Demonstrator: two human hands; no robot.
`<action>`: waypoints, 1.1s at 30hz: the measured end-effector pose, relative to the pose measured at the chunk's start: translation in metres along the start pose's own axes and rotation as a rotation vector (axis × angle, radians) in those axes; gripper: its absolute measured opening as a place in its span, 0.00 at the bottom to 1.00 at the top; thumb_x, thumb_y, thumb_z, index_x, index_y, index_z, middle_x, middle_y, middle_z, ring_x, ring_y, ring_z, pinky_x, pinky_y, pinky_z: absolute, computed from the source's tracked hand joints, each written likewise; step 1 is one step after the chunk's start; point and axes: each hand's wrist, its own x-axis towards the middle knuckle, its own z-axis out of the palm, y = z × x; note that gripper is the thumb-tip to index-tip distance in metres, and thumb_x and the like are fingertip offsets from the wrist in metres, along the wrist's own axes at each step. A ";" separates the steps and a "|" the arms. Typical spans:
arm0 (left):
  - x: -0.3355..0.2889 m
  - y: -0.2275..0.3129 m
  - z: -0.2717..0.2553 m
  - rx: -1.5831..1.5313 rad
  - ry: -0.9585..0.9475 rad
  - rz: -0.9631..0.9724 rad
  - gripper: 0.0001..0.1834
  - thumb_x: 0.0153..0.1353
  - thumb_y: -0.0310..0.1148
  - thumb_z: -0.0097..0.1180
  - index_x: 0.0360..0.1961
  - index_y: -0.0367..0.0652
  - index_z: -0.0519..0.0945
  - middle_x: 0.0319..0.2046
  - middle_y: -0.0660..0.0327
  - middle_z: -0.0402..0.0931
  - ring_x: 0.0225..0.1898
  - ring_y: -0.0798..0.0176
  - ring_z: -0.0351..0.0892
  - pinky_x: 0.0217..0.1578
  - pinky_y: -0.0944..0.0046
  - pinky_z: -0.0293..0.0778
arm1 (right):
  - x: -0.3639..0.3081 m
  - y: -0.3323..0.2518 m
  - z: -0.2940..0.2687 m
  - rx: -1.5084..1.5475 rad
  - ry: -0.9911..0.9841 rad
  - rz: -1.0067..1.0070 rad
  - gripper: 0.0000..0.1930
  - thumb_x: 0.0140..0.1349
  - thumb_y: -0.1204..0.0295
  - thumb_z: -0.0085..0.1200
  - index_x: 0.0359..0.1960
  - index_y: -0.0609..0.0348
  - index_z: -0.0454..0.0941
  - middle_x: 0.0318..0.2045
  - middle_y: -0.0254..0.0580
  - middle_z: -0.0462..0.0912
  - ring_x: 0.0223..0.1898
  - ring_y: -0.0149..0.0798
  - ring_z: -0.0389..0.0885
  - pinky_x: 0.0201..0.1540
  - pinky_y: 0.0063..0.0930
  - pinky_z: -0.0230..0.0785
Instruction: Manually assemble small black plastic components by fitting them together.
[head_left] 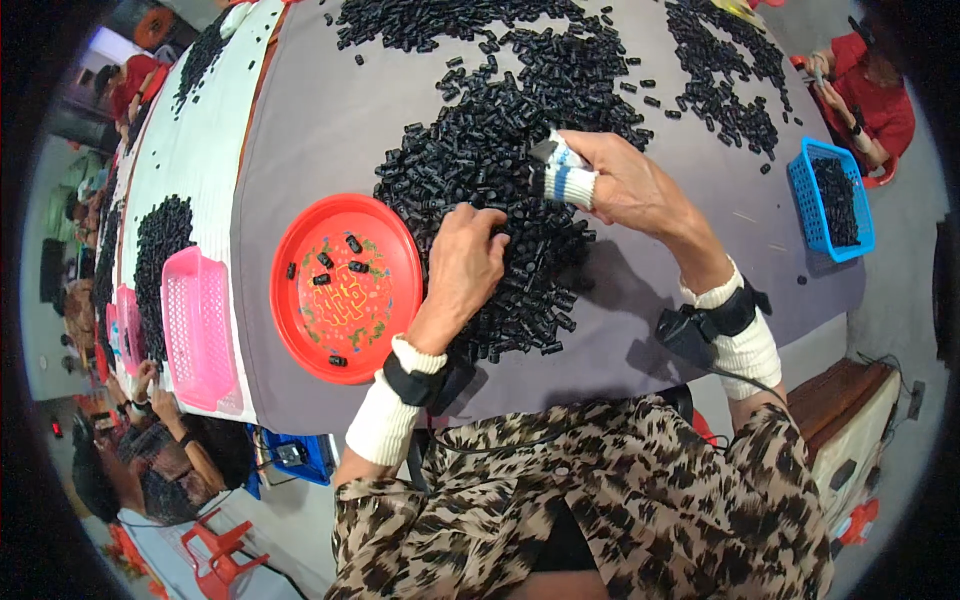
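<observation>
A large heap of small black cylindrical plastic parts [520, 270] covers the middle of the grey-topped table. My left hand [465, 258] is at the heap's left side with its fingers curled in among the parts; whatever they grip is hidden. Above the heap, my right hand [630, 185] is closed around a white knitted cloth with blue stripes [568, 178], bunched like a sock. Something dark shows beside the cloth, too small to name. Left of my left hand lies a round red tray [290, 335] with several black parts on it.
A blue basket of black parts [866, 238] stands at the right edge, near a seated person in red [870, 100]. At left, a pink basket [205, 345] rests on a white-topped table beside more parts. Other people sit along that side. Cables run from both my wrist straps.
</observation>
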 end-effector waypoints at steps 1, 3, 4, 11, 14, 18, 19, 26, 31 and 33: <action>0.001 0.001 0.002 0.016 -0.020 0.007 0.09 0.48 0.25 0.55 0.34 0.40 0.76 0.27 0.54 0.68 0.29 0.52 0.71 0.31 0.58 0.69 | -0.001 0.000 0.000 0.023 -0.014 0.023 0.11 0.52 0.68 0.48 0.24 0.65 0.66 0.18 0.47 0.70 0.19 0.44 0.65 0.25 0.34 0.59; 0.003 0.004 0.004 0.047 -0.024 0.041 0.10 0.46 0.22 0.53 0.33 0.39 0.75 0.27 0.53 0.67 0.32 0.49 0.70 0.32 0.55 0.69 | -0.001 0.000 0.001 0.047 -0.034 0.042 0.09 0.52 0.70 0.47 0.24 0.65 0.66 0.17 0.44 0.69 0.17 0.39 0.61 0.23 0.32 0.56; 0.004 0.006 0.004 0.091 -0.032 0.044 0.10 0.45 0.21 0.52 0.32 0.38 0.74 0.28 0.53 0.67 0.33 0.49 0.70 0.33 0.55 0.69 | -0.001 -0.001 0.003 0.050 -0.048 0.025 0.09 0.52 0.70 0.47 0.24 0.65 0.66 0.17 0.44 0.69 0.17 0.39 0.61 0.23 0.32 0.56; 0.002 0.006 0.009 0.152 -0.051 0.130 0.11 0.45 0.21 0.52 0.33 0.39 0.72 0.27 0.54 0.66 0.32 0.51 0.70 0.30 0.54 0.70 | 0.001 -0.001 0.012 0.183 -0.094 0.093 0.13 0.54 0.64 0.53 0.25 0.62 0.68 0.16 0.33 0.66 0.20 0.29 0.59 0.23 0.26 0.55; -0.001 0.002 0.009 0.174 -0.009 0.107 0.10 0.44 0.22 0.52 0.32 0.39 0.72 0.26 0.54 0.66 0.32 0.51 0.70 0.30 0.54 0.70 | 0.004 -0.010 0.016 0.210 -0.101 0.104 0.13 0.54 0.64 0.53 0.26 0.62 0.69 0.17 0.31 0.67 0.20 0.27 0.60 0.23 0.26 0.55; 0.001 0.004 -0.004 -0.181 -0.001 -0.044 0.07 0.48 0.26 0.56 0.30 0.38 0.75 0.26 0.57 0.71 0.29 0.56 0.73 0.29 0.61 0.70 | 0.005 -0.016 0.006 0.133 -0.042 0.046 0.09 0.54 0.66 0.52 0.28 0.59 0.71 0.17 0.28 0.68 0.18 0.23 0.62 0.20 0.20 0.56; 0.003 0.006 -0.012 -0.450 -0.034 -0.211 0.06 0.49 0.26 0.56 0.30 0.39 0.75 0.27 0.59 0.72 0.28 0.60 0.73 0.29 0.63 0.70 | 0.005 -0.013 -0.001 0.271 0.006 0.060 0.03 0.56 0.71 0.47 0.30 0.56 0.71 0.14 0.25 0.67 0.11 0.17 0.62 0.11 0.11 0.52; -0.005 0.000 -0.095 -1.793 0.171 -0.341 0.10 0.56 0.26 0.53 0.40 0.39 0.74 0.32 0.59 0.75 0.34 0.68 0.74 0.34 0.68 0.70 | 0.029 -0.046 0.018 0.251 -0.149 0.015 0.13 0.49 0.66 0.60 0.31 0.60 0.73 0.22 0.29 0.73 0.23 0.25 0.68 0.27 0.21 0.63; -0.014 0.008 -0.109 -1.943 0.183 -0.181 0.13 0.58 0.28 0.52 0.44 0.38 0.73 0.35 0.58 0.75 0.38 0.66 0.74 0.38 0.66 0.70 | 0.040 -0.080 0.045 0.175 -0.178 -0.087 0.18 0.44 0.63 0.65 0.28 0.63 0.72 0.18 0.34 0.72 0.21 0.26 0.66 0.25 0.24 0.63; -0.017 0.009 -0.111 -1.927 0.223 -0.198 0.12 0.58 0.27 0.52 0.44 0.38 0.73 0.35 0.58 0.76 0.38 0.66 0.75 0.39 0.66 0.71 | 0.048 -0.082 0.053 0.157 -0.210 -0.115 0.17 0.44 0.64 0.64 0.27 0.63 0.72 0.18 0.35 0.73 0.21 0.27 0.67 0.25 0.25 0.63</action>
